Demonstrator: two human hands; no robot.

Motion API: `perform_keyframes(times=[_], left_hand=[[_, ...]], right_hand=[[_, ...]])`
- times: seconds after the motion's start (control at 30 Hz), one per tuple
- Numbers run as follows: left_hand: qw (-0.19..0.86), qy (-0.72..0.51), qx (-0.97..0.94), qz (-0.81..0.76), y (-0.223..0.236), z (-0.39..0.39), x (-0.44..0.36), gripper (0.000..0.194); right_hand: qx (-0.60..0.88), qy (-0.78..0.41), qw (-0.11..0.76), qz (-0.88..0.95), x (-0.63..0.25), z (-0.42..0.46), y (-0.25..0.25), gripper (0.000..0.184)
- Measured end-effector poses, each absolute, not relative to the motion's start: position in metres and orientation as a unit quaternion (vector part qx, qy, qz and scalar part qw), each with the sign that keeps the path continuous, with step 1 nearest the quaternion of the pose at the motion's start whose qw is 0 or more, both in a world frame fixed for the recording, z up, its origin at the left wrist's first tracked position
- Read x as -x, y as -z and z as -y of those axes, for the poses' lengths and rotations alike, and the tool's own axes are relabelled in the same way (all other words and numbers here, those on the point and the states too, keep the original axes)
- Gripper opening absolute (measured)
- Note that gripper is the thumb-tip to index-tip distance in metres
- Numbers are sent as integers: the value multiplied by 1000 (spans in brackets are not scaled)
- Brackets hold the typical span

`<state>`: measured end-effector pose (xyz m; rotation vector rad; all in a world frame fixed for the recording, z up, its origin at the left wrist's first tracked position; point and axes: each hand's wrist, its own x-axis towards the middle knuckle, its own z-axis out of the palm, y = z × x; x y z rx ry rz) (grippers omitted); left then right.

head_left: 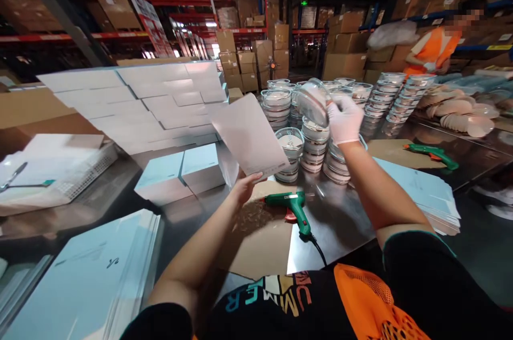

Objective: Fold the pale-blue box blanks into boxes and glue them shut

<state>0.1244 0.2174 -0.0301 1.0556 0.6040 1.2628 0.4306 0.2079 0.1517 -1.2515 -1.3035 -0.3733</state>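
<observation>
Left fingers (253,177) pinched white card (248,137) at lower edge; likely light, bendable. Gloved right fingers (335,112) gripped clear round container (311,103); looked slick, rim seemed safest.

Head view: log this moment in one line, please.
left hand: holds white sheet; right hand: holds clear round container, near stacked containers; nearer glue gun: partly on cardboard

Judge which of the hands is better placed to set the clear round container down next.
Likely the right hand: gloved, it holds the container up at the stacked containers, while the left hand is occupied with a white sheet.
</observation>
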Motion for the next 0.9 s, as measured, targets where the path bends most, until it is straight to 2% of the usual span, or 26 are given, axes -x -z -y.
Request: perform_keyframes(times=[0.07, 0.13, 0.27, 0.4, 0.47, 0.57, 0.7, 0.8, 0.83, 0.9], left_hand=[[580, -574, -480, -321, 39, -205, -89, 77], [506, -565, -525, -387, 51, -189, -56, 86], [423, -523, -586, -452, 77, -144, -10, 91], [401, -462, -658, -439, 106, -97, 2, 87], [394, -439, -683, -431, 120, -79, 1, 81], [377, -442, -683, -441, 136, -66, -1, 80], [325, -497, -677, -435, 135, -66, 1, 90], [282, -561, -667, -400, 115, -70, 1, 100], [268, -577, -668, -386, 107, -72, -1, 98], [246, -592, -676, -364, 91, -73, -5, 81]], right_hand=[[468, 155, 631, 599, -431, -179, -170, 25], [410, 120, 612, 666, -420, -146, -184, 28], [302, 10, 473, 827, -372, -94, -190, 25], [205, 13, 298, 932, -315, -84, -162, 22], [198, 11, 270, 942, -295, -90, -139, 21], [250, -36, 375, 892, -287, -97, -105, 22], [318, -212, 526, 760, -296, -87, -50, 59], [344, -288, 529, 720, -286, -68, -1, 92], [353, -297, 519, 720, -279, -63, 13, 100], [363, -318, 518, 706, -261, -57, 32, 104]])
